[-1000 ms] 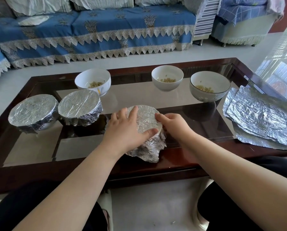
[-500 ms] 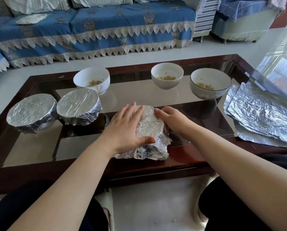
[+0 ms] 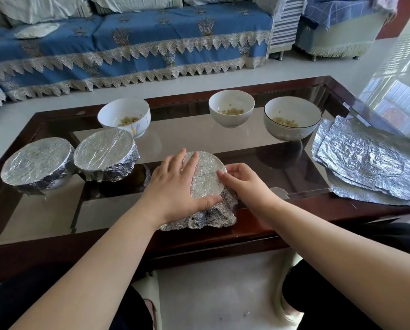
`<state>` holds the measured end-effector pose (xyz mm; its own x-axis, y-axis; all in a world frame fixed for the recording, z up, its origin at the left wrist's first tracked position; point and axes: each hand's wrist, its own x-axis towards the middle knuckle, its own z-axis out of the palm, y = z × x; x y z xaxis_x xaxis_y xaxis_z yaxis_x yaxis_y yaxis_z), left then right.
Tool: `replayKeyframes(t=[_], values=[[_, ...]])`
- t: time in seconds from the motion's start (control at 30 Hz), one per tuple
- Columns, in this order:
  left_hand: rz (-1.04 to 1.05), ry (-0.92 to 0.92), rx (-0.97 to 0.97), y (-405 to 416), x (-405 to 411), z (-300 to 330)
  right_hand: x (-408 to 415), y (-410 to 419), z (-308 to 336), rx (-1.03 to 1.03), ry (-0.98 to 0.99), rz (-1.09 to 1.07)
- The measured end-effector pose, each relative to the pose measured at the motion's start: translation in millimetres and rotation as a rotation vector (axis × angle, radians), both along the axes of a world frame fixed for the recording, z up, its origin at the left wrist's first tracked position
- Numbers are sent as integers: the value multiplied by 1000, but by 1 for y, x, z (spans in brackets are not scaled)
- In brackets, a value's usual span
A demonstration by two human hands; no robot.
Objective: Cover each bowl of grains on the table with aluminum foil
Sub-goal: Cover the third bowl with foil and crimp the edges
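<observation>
Three foil-covered bowls sit on the table (image 3: pixel 56 234): two at mid-left (image 3: pixel 36 163) (image 3: pixel 106 154) and one at centre (image 3: pixel 206 177). The left hand (image 3: pixel 175 186) lies flat on the centre one, fingers straight; the right hand (image 3: pixel 242 181) pinches its foil edge with curled fingers. Three open bowls of grains (image 3: pixel 124 115) (image 3: pixel 231 107) (image 3: pixel 293 117) stand behind. A stack of foil sheets (image 3: pixel 370 163) lies at right.

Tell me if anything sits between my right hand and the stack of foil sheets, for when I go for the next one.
Nothing visible does. The right hand is at the foil-covered bowl, and the foil sheets lie farther right on the glass table, with only bare glass between. The nearest uncovered bowl stands farther back.
</observation>
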<state>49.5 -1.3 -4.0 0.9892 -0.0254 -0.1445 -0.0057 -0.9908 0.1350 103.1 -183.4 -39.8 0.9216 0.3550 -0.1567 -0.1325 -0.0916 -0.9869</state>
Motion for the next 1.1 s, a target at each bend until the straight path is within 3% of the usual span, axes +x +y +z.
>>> replayKeyframes(t=[0.2, 0.47, 0.73, 1.1], values=[[21, 40, -1, -3, -2, 3, -8, 4, -5, 108, 161, -44], [30, 27, 10, -6, -3, 4, 0, -3, 5, 371, 403, 152], [30, 10, 21, -4, -2, 0, -1, 2, 2, 464, 536, -29], [34, -15, 23, -4, -2, -4, -5, 10, 2, 492, 532, -196]])
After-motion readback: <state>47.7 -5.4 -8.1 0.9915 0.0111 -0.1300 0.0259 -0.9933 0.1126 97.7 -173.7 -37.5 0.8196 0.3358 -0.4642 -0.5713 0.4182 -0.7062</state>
